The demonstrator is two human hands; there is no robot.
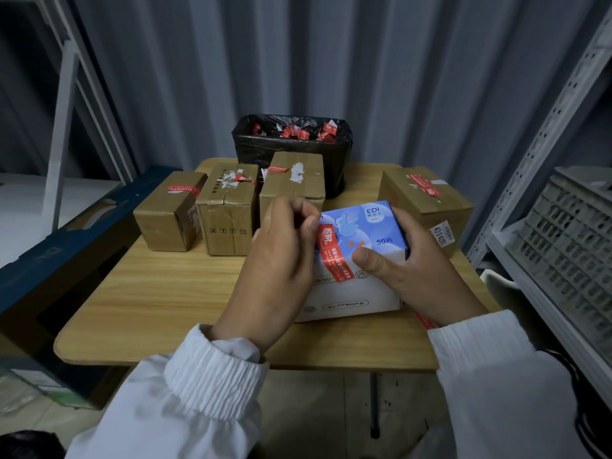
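Seen from the head camera, the box (367, 236) sat on the table (159, 293), with the right hand (417, 270) curled round its 3 o'clock side. At its 9 o'clock edge, the left hand (278, 260) pinched the red tape (328, 246). A bin (265, 150) stood at 12 o'clock.

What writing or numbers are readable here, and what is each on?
"EDI": top of the blue box.
"50片": same box top.
"43-2-4202", roughly: white label on the right cardboard box.
Lettering on the red tape and the box's white side: too blurred to read.
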